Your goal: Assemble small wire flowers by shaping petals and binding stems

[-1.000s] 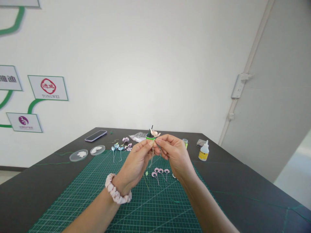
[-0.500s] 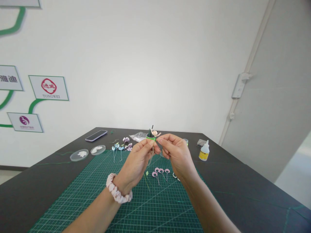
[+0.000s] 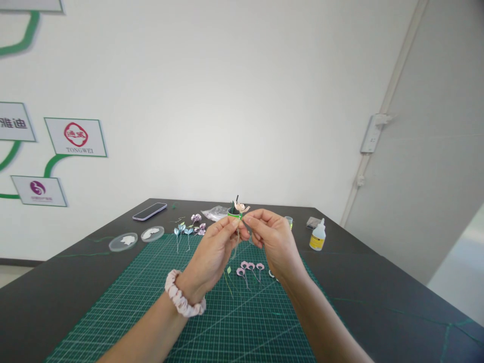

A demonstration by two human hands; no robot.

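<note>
A small pale pink craft flower (image 3: 241,207) is held up above the back of the green cutting mat (image 3: 181,322). My left hand (image 3: 215,247) pinches its thin stem between thumb and forefinger, and loose pale strands hang below the fingers. Close beside it, my right hand (image 3: 278,242) has thumb and forefinger pressed together just under the flower head. What lies between those right fingertips is too small to make out. Several purple flowers on wire stems (image 3: 250,266) lie on the mat beyond my wrists, with a small green leaf (image 3: 229,270) to their left.
Blue flowers (image 3: 181,230) and purple flowers (image 3: 199,229) lie at the mat's far left corner. Behind my hands stands a green-rimmed cup (image 3: 233,214) of dark sticks. A glue bottle (image 3: 318,237) stands right; shallow dishes (image 3: 123,242) and a phone (image 3: 150,211) lie left.
The pink flower has turned slightly, its petals now standing more upright. My right fingertips have shifted a little to the left, towards the stem. My left hand stays nearly still.
</note>
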